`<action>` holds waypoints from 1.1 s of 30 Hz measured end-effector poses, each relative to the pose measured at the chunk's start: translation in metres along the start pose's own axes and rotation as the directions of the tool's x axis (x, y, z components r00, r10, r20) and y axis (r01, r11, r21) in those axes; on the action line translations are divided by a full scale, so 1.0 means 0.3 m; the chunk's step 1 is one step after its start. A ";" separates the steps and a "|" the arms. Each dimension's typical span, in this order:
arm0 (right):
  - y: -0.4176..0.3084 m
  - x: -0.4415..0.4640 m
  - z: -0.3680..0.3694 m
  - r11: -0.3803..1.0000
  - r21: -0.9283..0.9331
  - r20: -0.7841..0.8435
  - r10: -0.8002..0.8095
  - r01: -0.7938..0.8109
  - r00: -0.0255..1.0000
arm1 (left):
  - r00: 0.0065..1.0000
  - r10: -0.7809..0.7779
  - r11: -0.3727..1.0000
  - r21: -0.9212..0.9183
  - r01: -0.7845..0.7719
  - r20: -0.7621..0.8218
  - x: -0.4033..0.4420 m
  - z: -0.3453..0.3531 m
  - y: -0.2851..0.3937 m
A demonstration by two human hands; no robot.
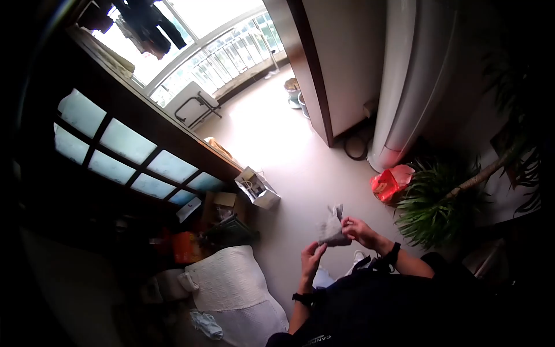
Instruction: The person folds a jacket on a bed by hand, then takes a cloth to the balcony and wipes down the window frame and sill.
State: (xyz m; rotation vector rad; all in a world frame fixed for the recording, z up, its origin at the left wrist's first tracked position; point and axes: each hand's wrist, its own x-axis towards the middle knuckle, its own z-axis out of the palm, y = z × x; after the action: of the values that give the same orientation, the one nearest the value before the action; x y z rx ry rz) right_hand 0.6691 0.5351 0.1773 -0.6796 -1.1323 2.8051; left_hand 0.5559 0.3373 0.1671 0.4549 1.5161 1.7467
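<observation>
Between my two hands hangs a small crumpled grey piece (332, 229), soft and thin like cloth; whether it is a sock or a little bag I cannot tell. My left hand (312, 258) pinches its lower left corner with thumb and fingertips. On the other side, my right hand (359, 232) has its fingers closed on the right edge. The upper end of the piece sticks up in loose points. Below it, partly covered by my hands and dark clothing, a white shoe (358, 256) shows on the floor.
A couch with a pale cover (231, 277) stands at lower left, a crumpled light cloth (206, 325) on it. Boxes and a white paper bag (266, 199) line the glazed door (127, 141). To the right are a red bag (392, 184) and a spiky plant (430, 202).
</observation>
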 end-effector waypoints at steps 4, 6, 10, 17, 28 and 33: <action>-0.040 0.078 -0.032 0.994 0.108 -0.176 0.034 -0.015 0.984 | 0.994 0.027 0.998 0.049 -0.033 0.103 0.102 0.031 0.065; 0.078 0.164 -0.163 1.000 0.011 -0.046 0.017 -0.017 0.999 | 0.989 0.006 0.997 0.071 -0.016 0.149 0.186 0.027 0.077; -0.007 0.187 -0.088 0.999 0.009 -0.051 -0.037 0.038 0.998 | 0.960 -0.046 0.997 0.079 0.025 0.275 0.352 -0.037 0.015; -0.086 0.392 0.075 0.842 -0.423 -0.191 -0.445 0.336 0.875 | 0.900 -0.177 0.978 -0.030 0.205 0.398 0.602 -0.181 0.106; -0.272 0.655 0.304 0.525 -0.839 -0.309 -0.678 0.144 0.667 | 0.714 -0.140 0.965 -0.067 0.254 0.686 0.943 -0.318 0.299; -0.360 0.766 0.253 0.631 -0.750 -0.332 -0.617 0.197 0.714 | 0.662 -0.178 0.936 -0.083 0.343 0.728 1.108 -0.295 0.341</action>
State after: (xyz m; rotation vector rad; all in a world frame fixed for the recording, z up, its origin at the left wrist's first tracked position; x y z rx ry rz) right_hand 0.4170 0.6100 0.2103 -1.0100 -1.8425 1.5498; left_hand 0.2481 0.5218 0.1743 0.6669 0.7674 1.2509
